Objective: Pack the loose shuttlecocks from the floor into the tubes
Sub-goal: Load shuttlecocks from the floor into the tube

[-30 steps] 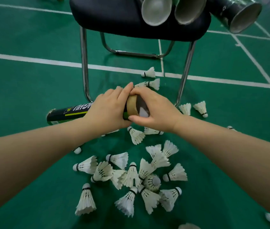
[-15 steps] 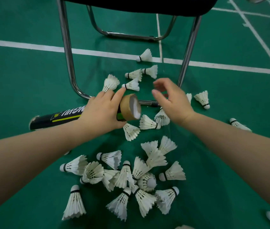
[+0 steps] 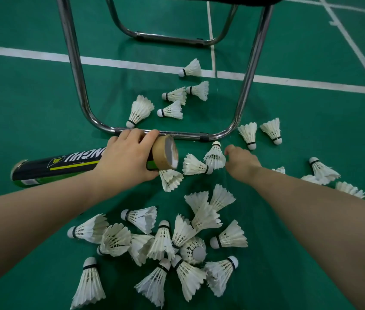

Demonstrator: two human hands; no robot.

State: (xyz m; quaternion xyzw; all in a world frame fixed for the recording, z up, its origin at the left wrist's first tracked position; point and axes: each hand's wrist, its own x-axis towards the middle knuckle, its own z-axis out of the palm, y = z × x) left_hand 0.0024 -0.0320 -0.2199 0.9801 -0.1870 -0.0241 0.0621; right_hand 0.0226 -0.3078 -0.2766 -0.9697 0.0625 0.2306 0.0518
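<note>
My left hand (image 3: 128, 158) grips a black and green shuttlecock tube (image 3: 65, 167) near its open cardboard mouth (image 3: 166, 153), holding it level just above the floor. White feathers show inside the mouth. My right hand (image 3: 240, 163) is down at the floor, its thumb against the skirt of an upright shuttlecock (image 3: 215, 154). Its fingers are curled under and hidden. Another shuttlecock (image 3: 194, 165) lies between the tube mouth and that one. Several loose shuttlecocks lie in a pile (image 3: 166, 245) between my forearms.
A chrome chair frame (image 3: 172, 133) stands just beyond my hands, its front bar on the green court floor. Several shuttlecocks (image 3: 177, 98) lie under the chair, and others (image 3: 271, 129) sit right of its leg and beside my right forearm (image 3: 320, 168).
My right hand left the tube mouth, lifted, then dropped to the floor beside a shuttlecock. My left hand kept its hold on the tube. The view tilted down, so the tubes on the chair are out of sight.
</note>
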